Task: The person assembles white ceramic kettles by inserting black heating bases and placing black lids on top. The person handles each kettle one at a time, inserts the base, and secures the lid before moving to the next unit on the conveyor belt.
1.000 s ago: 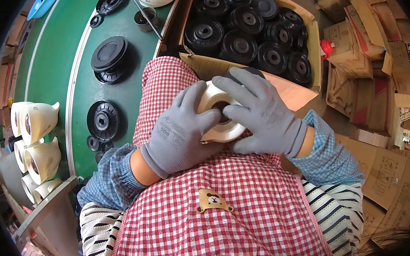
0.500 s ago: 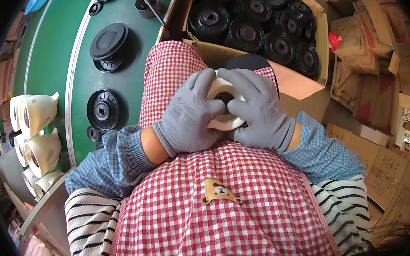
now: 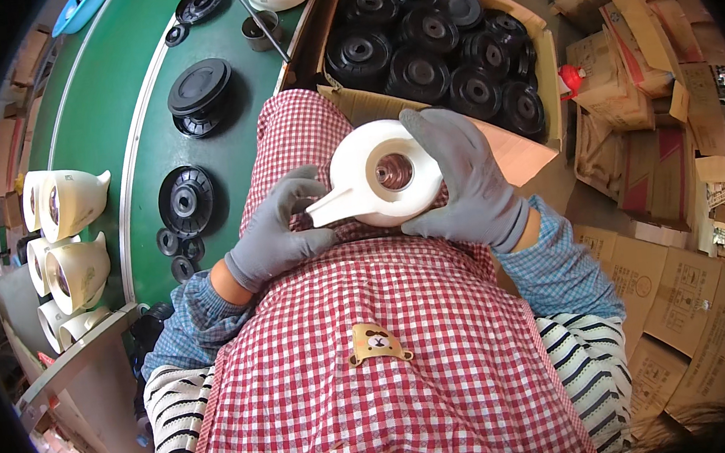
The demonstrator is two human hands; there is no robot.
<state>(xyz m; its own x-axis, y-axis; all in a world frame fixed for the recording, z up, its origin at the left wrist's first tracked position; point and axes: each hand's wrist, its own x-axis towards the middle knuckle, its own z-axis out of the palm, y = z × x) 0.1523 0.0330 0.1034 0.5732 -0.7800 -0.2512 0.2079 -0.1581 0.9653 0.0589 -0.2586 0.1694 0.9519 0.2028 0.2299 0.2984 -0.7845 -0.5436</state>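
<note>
Two gloved hands hold a cream jug (image 3: pixel 380 178) over the lap.

Right hand (image 3: pixel 469 180) is wrapped round the jug's far side, grasping it; left hand (image 3: pixel 282 233) curls under the spout, fingertips touching it, more a prop than a clamp. The jug lies tilted, its open round end facing up, above the checked apron (image 3: pixel 372 353) and just short of the box (image 3: pixel 492 135) of black discs (image 3: pixel 422 68). Risk, as I judge it: smooth plastic in fabric gloves could slip, and since only one hand truly grips, the jug might roll off the knee toward the box or floor. More discs lie on the green belt (image 3: pixel 139 150).
</note>
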